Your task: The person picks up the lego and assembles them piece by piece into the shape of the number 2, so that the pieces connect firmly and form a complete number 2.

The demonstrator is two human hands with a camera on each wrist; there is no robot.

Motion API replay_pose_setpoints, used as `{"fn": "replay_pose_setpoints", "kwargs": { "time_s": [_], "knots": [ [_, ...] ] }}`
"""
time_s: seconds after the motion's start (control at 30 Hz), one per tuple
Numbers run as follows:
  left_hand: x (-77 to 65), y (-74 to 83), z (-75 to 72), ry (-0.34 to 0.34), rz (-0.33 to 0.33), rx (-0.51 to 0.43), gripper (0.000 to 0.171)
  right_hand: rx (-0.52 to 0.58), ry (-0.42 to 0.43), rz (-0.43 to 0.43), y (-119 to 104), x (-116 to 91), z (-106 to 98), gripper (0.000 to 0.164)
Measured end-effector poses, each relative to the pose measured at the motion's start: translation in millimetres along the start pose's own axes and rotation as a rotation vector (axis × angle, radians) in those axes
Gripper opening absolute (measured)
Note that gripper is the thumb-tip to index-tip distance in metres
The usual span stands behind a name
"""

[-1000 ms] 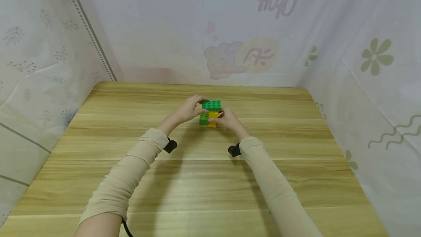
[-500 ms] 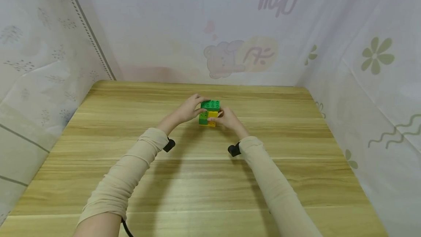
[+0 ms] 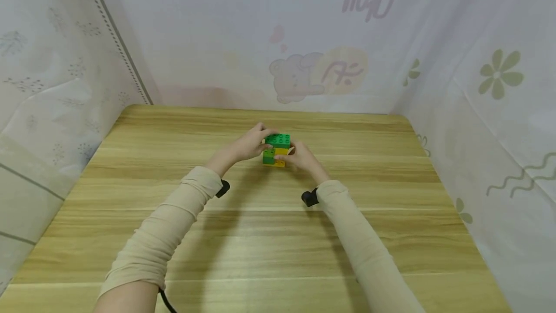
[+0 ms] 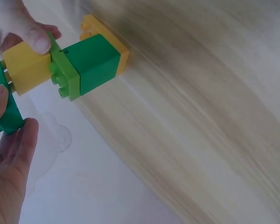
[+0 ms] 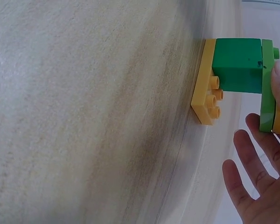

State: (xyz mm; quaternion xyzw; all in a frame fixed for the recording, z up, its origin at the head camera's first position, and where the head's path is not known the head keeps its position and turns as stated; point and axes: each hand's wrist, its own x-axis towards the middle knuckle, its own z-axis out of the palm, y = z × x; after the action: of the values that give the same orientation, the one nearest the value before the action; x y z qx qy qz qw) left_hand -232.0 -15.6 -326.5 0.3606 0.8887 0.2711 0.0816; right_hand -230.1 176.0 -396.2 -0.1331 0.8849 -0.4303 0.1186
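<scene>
A small tower of toy building bricks stands on the table near its far side. At its foot is a thin orange brick [image 5: 203, 88], with studs bare at one end. A dark green brick [image 4: 95, 63] sits on that, then a thin light green brick [image 4: 70, 77] and a yellow brick [image 4: 25, 67]. My left hand [image 3: 249, 145] pinches the green top brick [image 3: 280, 140] between thumb and fingers. Studs show in a narrow gap between it and the yellow brick in the left wrist view. My right hand [image 3: 302, 157] grips the tower at the light green brick, thumb on its side.
The wooden table [image 3: 260, 245] spreads around the tower. A patterned cloth [image 3: 208, 37] hangs behind it, with more cloth at both sides. Each wrist wears a black camera, and a cable [image 3: 166, 302] hangs by the left forearm.
Both hands keep hold of the tower. The left hand and green top brick have shifted slightly left; the right hand has hardly moved.
</scene>
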Motion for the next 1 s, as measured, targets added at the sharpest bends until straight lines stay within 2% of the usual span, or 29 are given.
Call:
{"fn": "replay_pose_setpoints", "kwargs": {
  "time_s": [0.2,0.37,0.67,0.8,1.0],
  "knots": [
    [2.8,1.9,-3.7,-0.053,-0.040,0.024,0.043,-0.051,0.013,-0.029,-0.6,1.7,-0.2,0.037],
    [3.5,1.9,-3.9,-0.067,-0.066,0.031,0.043,-0.060,0.004,-0.022,-0.8,3.3,0.1,0.037],
    [4.0,2.5,-3.0,-0.059,-0.032,0.063,0.042,-0.073,-0.014,0.028,-1.9,1.3,-0.5,0.037],
    [1.1,2.1,-2.0,-0.076,-0.062,0.055,0.043,-0.107,-0.043,-0.001,-3.4,1.1,-1.5,0.039],
    [1.9,2.7,-0.4,-0.066,-0.054,0.073,0.042,-0.106,-0.064,-0.031,-5.4,1.8,-3.9,0.038]
  ]
}}
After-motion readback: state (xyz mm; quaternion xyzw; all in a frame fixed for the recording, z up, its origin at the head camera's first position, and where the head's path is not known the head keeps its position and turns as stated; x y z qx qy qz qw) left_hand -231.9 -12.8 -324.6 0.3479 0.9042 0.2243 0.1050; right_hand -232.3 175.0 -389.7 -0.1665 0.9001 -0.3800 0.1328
